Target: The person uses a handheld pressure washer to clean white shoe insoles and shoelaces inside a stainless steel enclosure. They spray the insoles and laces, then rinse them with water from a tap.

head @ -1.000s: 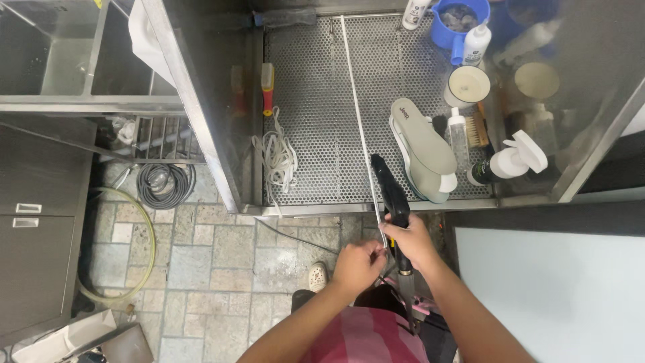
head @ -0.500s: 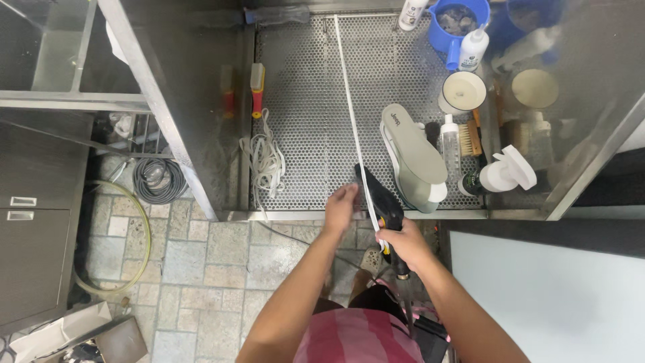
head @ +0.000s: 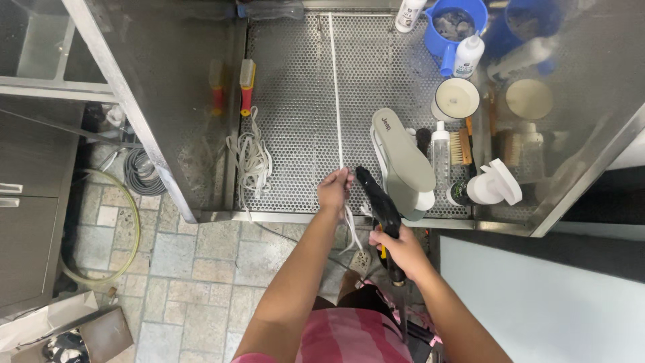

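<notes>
1. White and flat, a long shoelace (head: 336, 87) was stretched taut along the perforated steel tray (head: 295, 74), its near end pinched in the closed fingers of the left hand (head: 334, 190) at the tray's front edge; the slack tail was left hanging below that hand.
2. A black pistol-shaped spray gun (head: 378, 202) was gripped in the right hand (head: 398, 250), fingers wrapped fully round the handle, with the nozzle aimed toward the lace just beside the left hand.
3. The step was judged to be best done with the lace kept taut and straight, so that it lay flat under the nozzle and did not whip about.
4. The nozzle was judged to be better pointed away from the pinching fingers and swept along the lace's length.
5. A loose bundle of white laces (head: 252, 156) lay to the left on the tray, and a grey shoe (head: 403, 158), turned sole up, lay just to the right; both were judged to be near enough to catch stray spray.
6. Bottles and brushes stood farther right, well apart from the lace.
</notes>
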